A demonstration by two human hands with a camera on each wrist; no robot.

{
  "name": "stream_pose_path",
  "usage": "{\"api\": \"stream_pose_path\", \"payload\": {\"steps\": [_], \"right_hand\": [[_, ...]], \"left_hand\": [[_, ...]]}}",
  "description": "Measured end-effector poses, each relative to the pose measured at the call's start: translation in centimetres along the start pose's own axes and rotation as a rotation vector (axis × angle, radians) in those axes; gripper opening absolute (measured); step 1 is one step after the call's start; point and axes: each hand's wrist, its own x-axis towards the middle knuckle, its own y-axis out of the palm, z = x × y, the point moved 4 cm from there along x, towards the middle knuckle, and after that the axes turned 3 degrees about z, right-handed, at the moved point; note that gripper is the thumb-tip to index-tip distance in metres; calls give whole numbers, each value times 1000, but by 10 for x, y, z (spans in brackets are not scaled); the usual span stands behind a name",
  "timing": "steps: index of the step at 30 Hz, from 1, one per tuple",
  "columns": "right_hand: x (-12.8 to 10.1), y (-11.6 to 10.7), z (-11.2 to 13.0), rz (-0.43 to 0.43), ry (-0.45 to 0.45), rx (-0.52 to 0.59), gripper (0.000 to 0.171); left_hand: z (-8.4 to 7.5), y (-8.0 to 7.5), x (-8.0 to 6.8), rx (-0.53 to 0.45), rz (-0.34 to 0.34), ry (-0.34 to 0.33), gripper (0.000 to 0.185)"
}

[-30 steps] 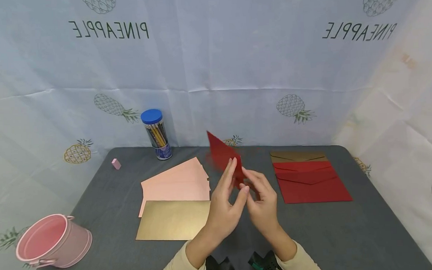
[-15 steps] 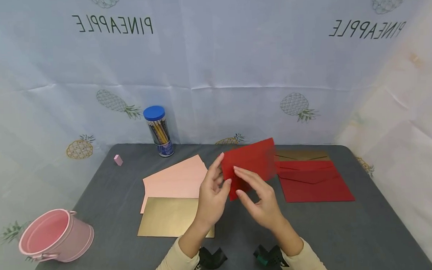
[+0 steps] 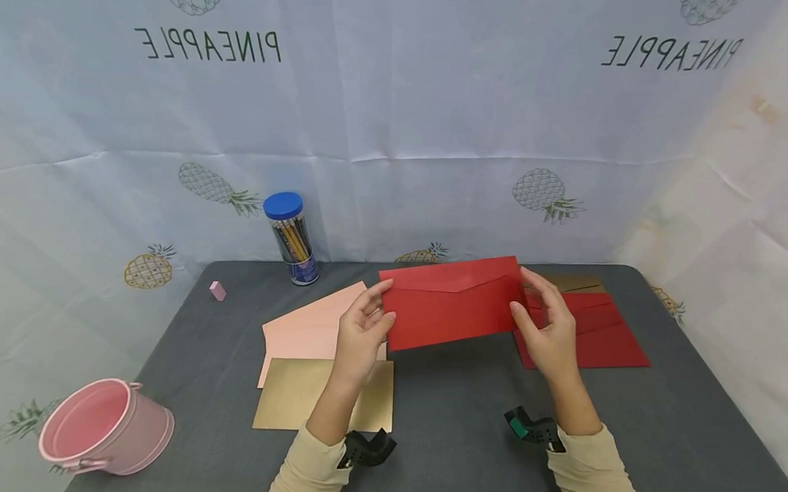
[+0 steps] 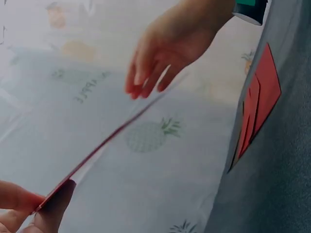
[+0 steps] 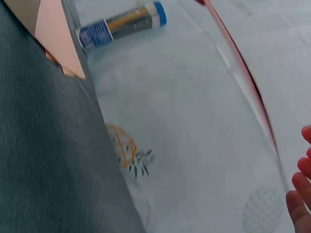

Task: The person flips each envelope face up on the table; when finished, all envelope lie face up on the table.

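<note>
A red envelope (image 3: 454,302) is held up above the table, its pointed flap facing me. My left hand (image 3: 361,334) pinches its left end between thumb and fingers, also seen in the left wrist view, where the envelope (image 4: 99,147) appears edge-on. My right hand (image 3: 548,331) is at the opposite end, thumb in front of the paper and fingers by the right edge. In the left wrist view the right hand (image 4: 170,48) has loosely extended fingers. Only fingertips (image 5: 302,182) show in the right wrist view, close to the envelope's edge.
Red envelopes (image 3: 609,340) and a brown one (image 3: 574,282) lie at the right. Pink envelopes (image 3: 306,336) and a gold one (image 3: 295,394) lie left of centre. A pencil tub (image 3: 292,239), a pink eraser (image 3: 217,290) and a pink bucket (image 3: 140,436) stand around the table's left side.
The red envelope has turned from nearly edge-on to facing me with its flap showing. My left hand has shifted left; my right hand has moved right to the far end.
</note>
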Motion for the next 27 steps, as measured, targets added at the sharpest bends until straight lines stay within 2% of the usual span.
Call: {"api": "stream_pose_path", "payload": {"steps": [4, 8, 12, 17, 27], "right_hand": [[-4, -6, -24, 44, 128, 54, 51], [-11, -6, -50, 123, 269, 127, 51], [-17, -5, -70, 176, 365, 153, 48], [-20, -6, -79, 210, 409, 157, 48], [-24, -18, -95, 220, 500, 97, 48]], "left_hand": [[11, -7, 4, -114, 11, -74, 50], [26, -14, 8, -153, 48, -136, 50], [40, -21, 12, -109, 54, -165, 49], [50, -28, 14, -30, 27, -152, 46], [61, -29, 14, 34, 89, -157, 47]]}}
